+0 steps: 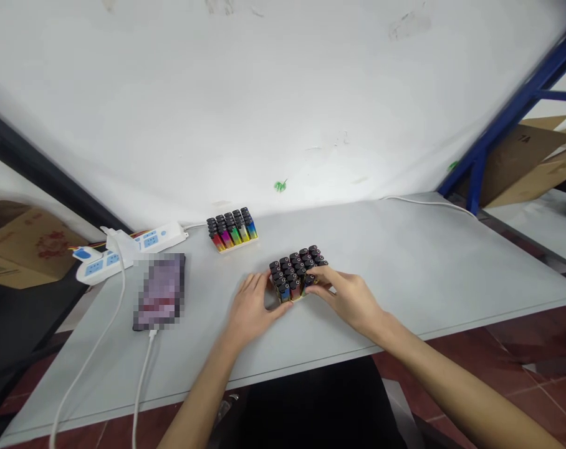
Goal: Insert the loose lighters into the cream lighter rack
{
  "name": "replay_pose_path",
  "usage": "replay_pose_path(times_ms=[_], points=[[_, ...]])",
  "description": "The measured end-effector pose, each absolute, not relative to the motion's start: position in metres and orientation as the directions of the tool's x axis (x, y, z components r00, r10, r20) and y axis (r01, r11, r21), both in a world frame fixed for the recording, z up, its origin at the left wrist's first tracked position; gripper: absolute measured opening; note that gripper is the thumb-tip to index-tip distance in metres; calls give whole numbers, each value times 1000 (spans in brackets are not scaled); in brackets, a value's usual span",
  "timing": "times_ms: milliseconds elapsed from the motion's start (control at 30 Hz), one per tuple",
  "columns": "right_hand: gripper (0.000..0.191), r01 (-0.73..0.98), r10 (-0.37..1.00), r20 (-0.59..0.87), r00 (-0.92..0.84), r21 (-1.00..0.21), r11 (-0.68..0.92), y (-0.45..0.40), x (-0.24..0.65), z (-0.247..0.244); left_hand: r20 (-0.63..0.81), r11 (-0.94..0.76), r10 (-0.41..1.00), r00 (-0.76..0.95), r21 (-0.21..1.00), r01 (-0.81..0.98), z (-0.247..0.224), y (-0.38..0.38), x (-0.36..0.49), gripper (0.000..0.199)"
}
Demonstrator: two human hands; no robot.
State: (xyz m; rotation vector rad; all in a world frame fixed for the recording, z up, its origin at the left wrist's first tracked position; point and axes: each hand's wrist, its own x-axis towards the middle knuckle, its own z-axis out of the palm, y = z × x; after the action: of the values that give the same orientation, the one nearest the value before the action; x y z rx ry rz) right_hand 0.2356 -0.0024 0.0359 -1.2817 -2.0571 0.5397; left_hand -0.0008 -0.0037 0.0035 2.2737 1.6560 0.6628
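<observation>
A block of black-topped lighters (pixel 291 273) stands upright in rows in a pale tray, near the middle of the grey table. My left hand (pixel 252 305) is set against the left side of this block, thumb along its front edge and fingers apart at the side, steadying it. With thumb and forefinger my right hand (pixel 346 296) pinches a dark blue lighter (pixel 308 282) at the front right corner of the block. Part of the block's right side is hidden behind that hand.
A second tray of colourful lighters (pixel 233 231) stands farther back, left of centre. A white power strip (pixel 164 235) and a phone (pixel 160 292) with a charging cable (pixel 143 380) lie at the left. Cardboard boxes (pixel 528 162) sit beyond the blue frame (pixel 477 174).
</observation>
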Motion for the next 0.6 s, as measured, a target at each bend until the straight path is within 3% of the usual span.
replay_pose_path(times_ms=[333,600], points=[[17,786,924,227,-309,-486,382,-2,230,33,235,-332,940,248,456,826,-1,-3,-4,72],[35,692,930,327,-166,-633,346,14,246,48,241,-324,941,239,433,841,-4,-3,-3,79]])
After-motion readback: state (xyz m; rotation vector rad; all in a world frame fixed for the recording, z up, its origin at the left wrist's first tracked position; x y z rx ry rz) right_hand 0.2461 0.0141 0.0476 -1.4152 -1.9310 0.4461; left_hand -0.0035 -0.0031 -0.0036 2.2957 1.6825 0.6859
